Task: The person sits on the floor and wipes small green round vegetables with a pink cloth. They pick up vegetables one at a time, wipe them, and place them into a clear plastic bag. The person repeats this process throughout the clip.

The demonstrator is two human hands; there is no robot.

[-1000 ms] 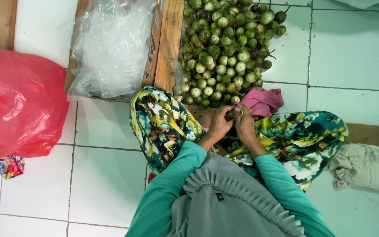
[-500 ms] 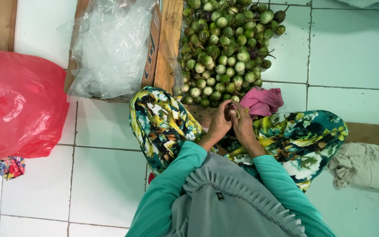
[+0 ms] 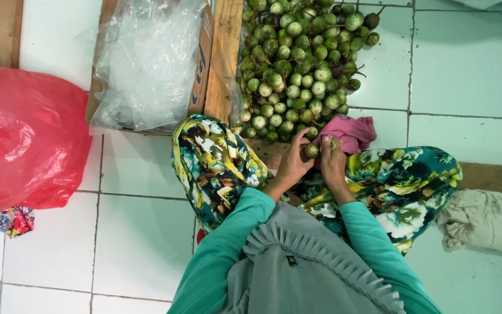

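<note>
Gripping small green eggplant (image 3: 311, 150), left hand (image 3: 293, 164) fingers closed, right hand (image 3: 332, 161) pinching its stem

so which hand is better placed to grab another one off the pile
Probably the left hand. Its fingers already hold a small round green fruit at the near edge of the pile. The right hand sits lower beside the pink cloth, with something small in its fingers.

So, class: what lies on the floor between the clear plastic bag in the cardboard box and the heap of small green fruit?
In the head view, an upright wooden plank lies between the clear plastic bag and the green fruit heap.
</note>
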